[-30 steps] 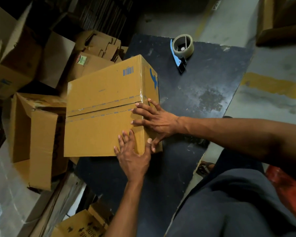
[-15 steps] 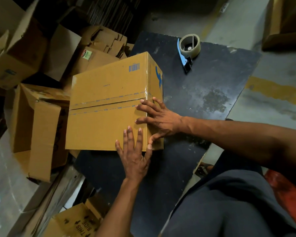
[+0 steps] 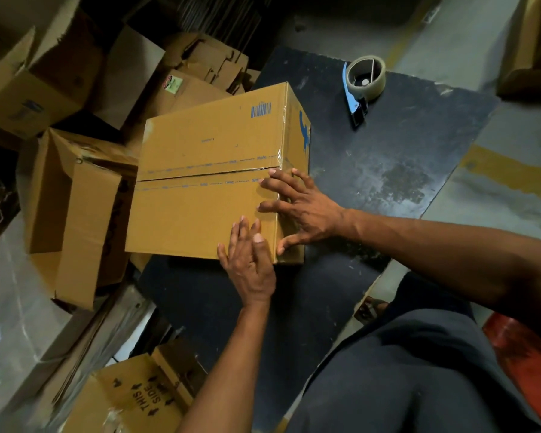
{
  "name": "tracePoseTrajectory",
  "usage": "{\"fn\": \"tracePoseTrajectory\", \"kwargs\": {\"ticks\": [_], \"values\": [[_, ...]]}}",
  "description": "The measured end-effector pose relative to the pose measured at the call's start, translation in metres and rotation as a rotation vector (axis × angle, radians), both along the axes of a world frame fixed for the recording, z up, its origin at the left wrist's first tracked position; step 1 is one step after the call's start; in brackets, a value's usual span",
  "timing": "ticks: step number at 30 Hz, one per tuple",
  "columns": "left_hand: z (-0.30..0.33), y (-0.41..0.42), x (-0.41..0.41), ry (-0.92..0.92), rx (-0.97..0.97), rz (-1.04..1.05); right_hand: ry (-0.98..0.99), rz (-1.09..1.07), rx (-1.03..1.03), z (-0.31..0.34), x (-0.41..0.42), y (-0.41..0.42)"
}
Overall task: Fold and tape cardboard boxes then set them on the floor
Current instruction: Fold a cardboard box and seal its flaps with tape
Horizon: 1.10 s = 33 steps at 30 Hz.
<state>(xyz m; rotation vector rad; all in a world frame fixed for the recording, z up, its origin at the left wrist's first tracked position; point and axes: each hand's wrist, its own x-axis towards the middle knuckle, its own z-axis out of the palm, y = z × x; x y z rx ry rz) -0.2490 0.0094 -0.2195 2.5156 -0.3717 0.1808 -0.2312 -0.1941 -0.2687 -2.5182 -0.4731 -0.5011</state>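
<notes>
Cardboard box (image 3: pixel 206 182), closed, stands on the dark tabletop (image 3: pixel 388 170) at its left edge, with part of the box overhanging toward the clutter on the left. Its top seam runs left to right and is covered by a strip of clear printed tape (image 3: pixel 206 171); the tape continues over the right-hand edge onto the side panel. A blue barcode sits near the far right corner of the top face, and a blue printed mark shows on the right side panel.

Right hand (image 3: pixel 303 210) lies over the near right corner of the box, fingers (image 3: pixel 275 184) spread and straight, pressing on the top face at the tape's end, with the thumb down against the side panel. Nothing is grasped. Left hand (image 3: pixel 247 260) rests flat at the near edge of the top face, fingers extended and close together, tips on the cardboard, palm hanging off the edge; likewise released, gripping nothing.

Tape dispenser (image 3: pixel 363 85), blue-handled with a roll fitted, lies on the far part of the tabletop, well apart from the box and both hands.

To the left, on the floor, an open box (image 3: pixel 75 214) with raised flaps stands just beside the taped one. Further loose cartons (image 3: pixel 38 85) are heaped behind it. A carton printed "THIS SIDE" (image 3: pixel 138 398) lies at the lower left. The person's dark trouser leg (image 3: pixel 419 370) fills the lower right.
</notes>
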Motion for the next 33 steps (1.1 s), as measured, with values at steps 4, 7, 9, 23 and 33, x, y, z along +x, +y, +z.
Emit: {"fn": "tracePoseTrajectory", "kwargs": {"ticks": [4, 7, 9, 23, 33], "values": [[0.016, -0.015, -0.002, 0.085, -0.045, 0.152, 0.068, -0.035, -0.062, 0.015, -0.011, -0.003], [0.031, -0.016, -0.005, 0.044, -0.049, 0.229, 0.106, -0.081, -0.045, 0.035, -0.029, 0.001], [0.039, -0.004, -0.002, -0.019, -0.026, 0.215, 0.091, -0.166, -0.058, 0.060, -0.036, 0.010], [0.083, 0.048, 0.070, 0.503, -0.733, 0.953, 0.797, -0.321, 0.023, 0.150, 0.187, -0.040], [0.091, 0.061, 0.062, 0.466, -0.789, 0.976, 0.848, -0.287, 0.048, 0.139, 0.139, -0.029]]}}
